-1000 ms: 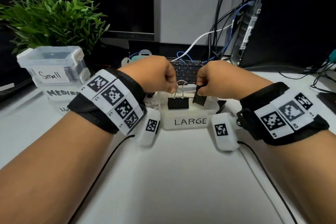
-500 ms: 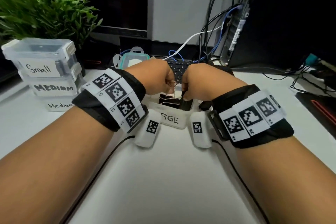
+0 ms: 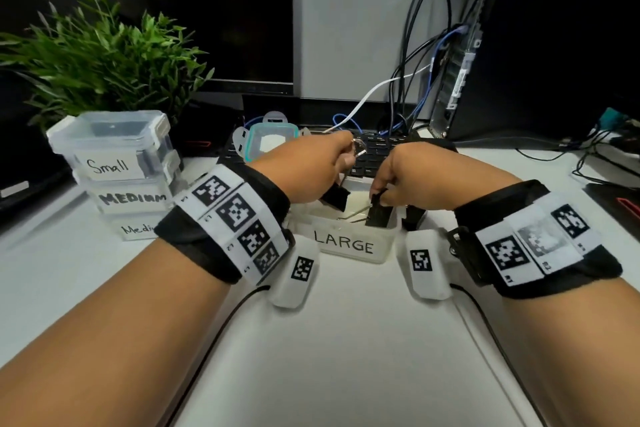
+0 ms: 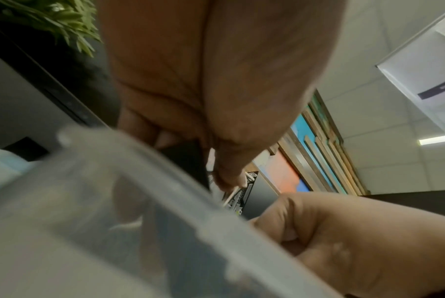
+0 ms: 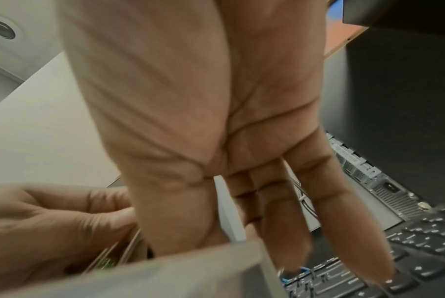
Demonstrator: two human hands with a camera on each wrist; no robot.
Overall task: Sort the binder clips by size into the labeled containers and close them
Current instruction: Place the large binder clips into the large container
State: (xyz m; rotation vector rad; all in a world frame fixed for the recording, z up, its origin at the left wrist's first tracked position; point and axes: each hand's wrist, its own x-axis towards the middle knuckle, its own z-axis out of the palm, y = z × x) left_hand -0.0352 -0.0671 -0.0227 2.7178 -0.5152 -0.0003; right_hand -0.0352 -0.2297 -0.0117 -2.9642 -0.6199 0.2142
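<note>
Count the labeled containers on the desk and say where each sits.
3: the Small container tops a stack at left, the Medium container lies under it, the LARGE container sits between the wrists. Others may be hidden.

A white desk point(image 3: 329, 357) fills the foreground. At its rear stands a dark monitor point(image 3: 207, 10), with a pale grey wall panel point(image 3: 353, 28) to its right. A green potted plant point(image 3: 104, 59) stands at the rear left. A black keyboard point(image 3: 377, 152) lies below the monitor. A black computer tower point(image 3: 571, 45) stands at the rear right, with a bundle of cables point(image 3: 415, 62) hanging from its back. The left wrist view shows a white tiled ceiling point(image 4: 382, 100) with one lit rectangular lamp point(image 4: 434, 139).
</note>
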